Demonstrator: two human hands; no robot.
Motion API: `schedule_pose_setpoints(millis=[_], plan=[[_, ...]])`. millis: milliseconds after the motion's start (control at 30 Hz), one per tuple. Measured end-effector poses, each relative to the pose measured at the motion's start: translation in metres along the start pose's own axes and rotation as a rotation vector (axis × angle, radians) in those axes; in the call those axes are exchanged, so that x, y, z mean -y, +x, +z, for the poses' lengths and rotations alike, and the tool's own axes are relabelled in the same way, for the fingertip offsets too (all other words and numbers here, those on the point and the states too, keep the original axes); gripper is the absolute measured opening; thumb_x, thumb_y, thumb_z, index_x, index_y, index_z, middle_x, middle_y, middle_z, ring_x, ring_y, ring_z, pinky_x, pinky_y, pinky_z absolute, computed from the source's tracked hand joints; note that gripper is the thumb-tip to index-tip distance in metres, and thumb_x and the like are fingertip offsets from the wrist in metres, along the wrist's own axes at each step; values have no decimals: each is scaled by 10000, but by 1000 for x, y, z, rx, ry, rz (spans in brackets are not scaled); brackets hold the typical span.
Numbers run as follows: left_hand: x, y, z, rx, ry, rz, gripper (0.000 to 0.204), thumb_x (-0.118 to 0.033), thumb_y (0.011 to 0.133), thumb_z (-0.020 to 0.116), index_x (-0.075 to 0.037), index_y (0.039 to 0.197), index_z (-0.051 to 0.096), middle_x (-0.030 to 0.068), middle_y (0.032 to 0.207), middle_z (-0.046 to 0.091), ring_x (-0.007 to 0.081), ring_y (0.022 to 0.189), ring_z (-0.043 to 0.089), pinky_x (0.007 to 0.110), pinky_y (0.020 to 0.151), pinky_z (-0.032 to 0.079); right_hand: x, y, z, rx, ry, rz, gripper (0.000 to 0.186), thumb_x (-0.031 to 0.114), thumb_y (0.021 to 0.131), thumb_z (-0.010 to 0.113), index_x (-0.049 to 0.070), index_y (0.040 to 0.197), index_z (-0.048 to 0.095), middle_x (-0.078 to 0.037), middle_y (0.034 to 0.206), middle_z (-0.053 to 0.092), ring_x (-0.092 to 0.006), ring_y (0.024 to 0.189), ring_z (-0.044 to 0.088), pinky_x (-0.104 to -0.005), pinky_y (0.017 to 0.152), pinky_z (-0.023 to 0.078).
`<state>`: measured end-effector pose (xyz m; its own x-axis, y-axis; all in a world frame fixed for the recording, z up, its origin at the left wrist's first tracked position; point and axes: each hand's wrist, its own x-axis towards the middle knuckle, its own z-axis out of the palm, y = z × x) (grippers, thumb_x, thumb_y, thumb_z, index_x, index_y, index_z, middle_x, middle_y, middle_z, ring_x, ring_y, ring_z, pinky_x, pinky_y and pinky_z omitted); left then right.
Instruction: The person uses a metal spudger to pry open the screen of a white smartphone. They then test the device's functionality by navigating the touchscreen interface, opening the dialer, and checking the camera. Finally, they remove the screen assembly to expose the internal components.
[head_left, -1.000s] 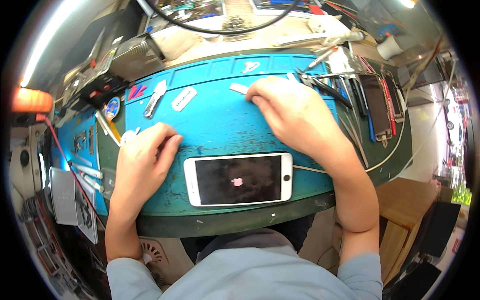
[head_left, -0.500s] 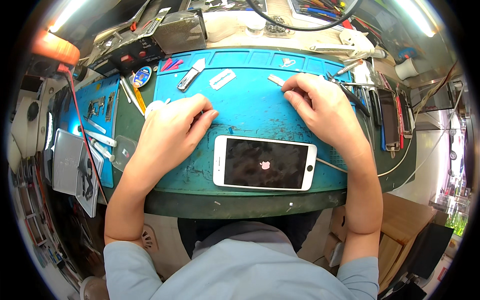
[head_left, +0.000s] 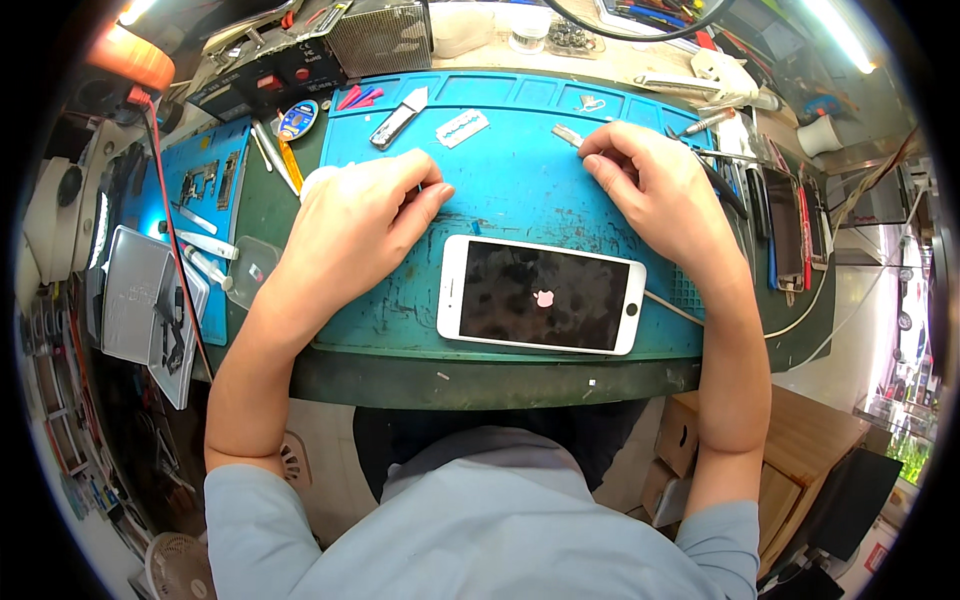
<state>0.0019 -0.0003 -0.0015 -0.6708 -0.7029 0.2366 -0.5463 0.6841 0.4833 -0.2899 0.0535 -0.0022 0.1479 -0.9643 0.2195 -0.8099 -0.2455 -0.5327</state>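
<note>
A white phone lies flat on the blue mat, its dark screen showing a small pale-pink emblem; a white cable leaves its right end. My left hand rests above and left of the phone, fingers loosely curled and apart, nothing seen in them. Above its right end is my right hand, fingers bent but parted, just beside a small flat metal piece; whether it touches that piece is unclear. A knife and a razor blade lie behind both hands on the mat.
Several tools and phone parts crowd the right. On the left are a grey case, a second mat with circuit boards, pens and a round tin. A metal box stands behind; a wooden cabinet is at lower right.
The view has shifted, so the bench and both hands appear higher and farther right in the picture. Relative to the phone, my hands have barely moved; the screen looks the same.
</note>
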Motion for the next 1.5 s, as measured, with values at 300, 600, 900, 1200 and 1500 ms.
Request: schedule_pose_setpoints(millis=[300,600,900,1200,1500], plan=[[1,0,0,-9,-7,-10,154,-151,969,706,-6,951,659,126,756,649,232,622,608,336,592,482,-2,1,1,-6,-18,-28,156,184,978,651,37,1027,673,-169,939,704,-356,891,681,-433,797,538],[1,-1,1,0,-16,-29,158,-152,975,703,0,965,662,123,750,639,208,615,588,323,583,469,-3,0,1,-7,-7,-38,158,190,981,647,39,1021,675,-167,935,709,-362,893,683,-440,803,539],[0,-1,-2,42,-18,-93,160,-137,988,683,18,969,645,134,784,620,214,659,582,323,630,473,-8,2,4,-24,-43,-58,179,220,972,646,54,1018,695,-161,941,727,-363,932,693,-455,826,548],[-5,0,1,-8,-57,-103,170,-151,970,711,4,951,644,140,736,624,242,626,593,339,606,469,-15,-1,10,-104,-30,-123,162,172,962,681,32,1041,698,-141,872,703,-310,804,678,-397,735,542],[-8,1,0,25,-58,-129,179,-151,976,706,15,946,649,132,738,626,211,623,582,329,606,467,-12,-1,8,-65,-29,-74,158,205,962,625,65,985,695,-157,916,724,-360,933,698,-474,832,551]])
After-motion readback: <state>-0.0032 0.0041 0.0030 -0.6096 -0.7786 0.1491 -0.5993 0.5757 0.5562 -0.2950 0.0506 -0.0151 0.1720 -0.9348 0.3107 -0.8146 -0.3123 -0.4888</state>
